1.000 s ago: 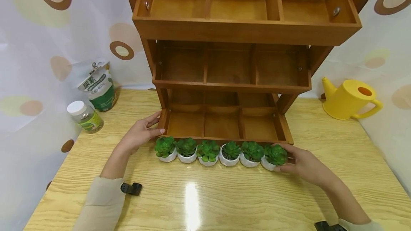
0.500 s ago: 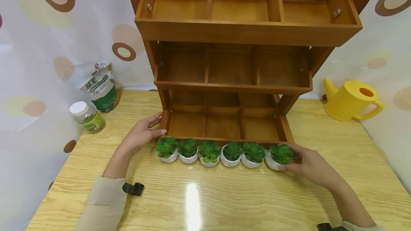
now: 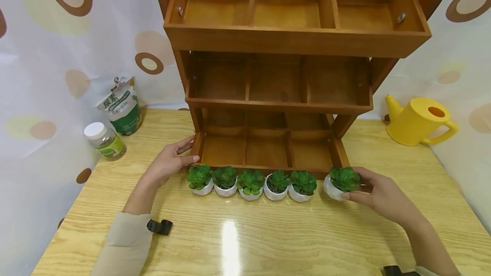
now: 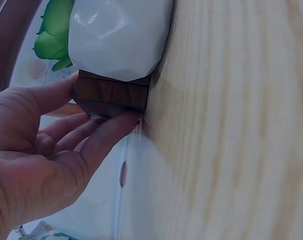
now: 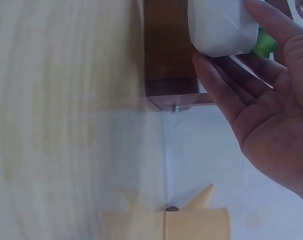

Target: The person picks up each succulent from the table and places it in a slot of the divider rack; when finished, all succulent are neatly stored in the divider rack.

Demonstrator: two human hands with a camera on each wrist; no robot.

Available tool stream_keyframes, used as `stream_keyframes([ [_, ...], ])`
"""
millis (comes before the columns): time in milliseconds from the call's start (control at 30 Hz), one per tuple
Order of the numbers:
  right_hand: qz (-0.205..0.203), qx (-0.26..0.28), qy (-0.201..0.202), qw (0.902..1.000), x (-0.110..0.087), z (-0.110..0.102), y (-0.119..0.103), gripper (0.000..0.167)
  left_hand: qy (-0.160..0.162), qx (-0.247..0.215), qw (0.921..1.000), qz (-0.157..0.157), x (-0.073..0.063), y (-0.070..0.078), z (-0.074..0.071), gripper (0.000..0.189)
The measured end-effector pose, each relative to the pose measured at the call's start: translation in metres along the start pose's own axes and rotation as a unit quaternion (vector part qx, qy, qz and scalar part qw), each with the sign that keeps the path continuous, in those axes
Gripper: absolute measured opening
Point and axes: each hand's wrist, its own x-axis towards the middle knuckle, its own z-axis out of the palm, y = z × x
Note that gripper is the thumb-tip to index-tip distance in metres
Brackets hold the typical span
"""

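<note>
A small succulent in a white faceted pot (image 3: 334,188) is in my right hand (image 3: 383,195). Thumb and fingers grip the pot, and the right wrist view shows that pot (image 5: 224,27) raised above the tabletop. My left hand (image 3: 168,163) holds the front left corner of a brown wooden tiered shelf (image 3: 297,39), its thumb at the top edge and fingers along the side. Several more potted succulents (image 3: 251,182) stand in a row against the shelf's front board. One white pot (image 4: 121,40) sits right by the left hand.
At the back left stand a jar with a white lid (image 3: 105,141) and a green-and-white bag (image 3: 122,107) with a clip. A yellow watering can (image 3: 418,120) is at the back right. The wooden table (image 3: 184,242) carries everything, with a patterned backdrop (image 3: 38,76) behind.
My right hand has moved the end succulent to the right and up, opening a gap from the row. The left hand stays at the shelf corner. The view shifts slightly.
</note>
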Motion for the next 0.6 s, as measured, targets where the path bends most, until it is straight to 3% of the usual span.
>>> stream_keyframes([
  [600, 0.031, 0.000, 0.044, 0.9985, 0.013, -0.017, 0.001, 0.058, 0.000, -0.013, 0.9999, -0.005, -0.001, 0.000, 0.000, 0.073],
])
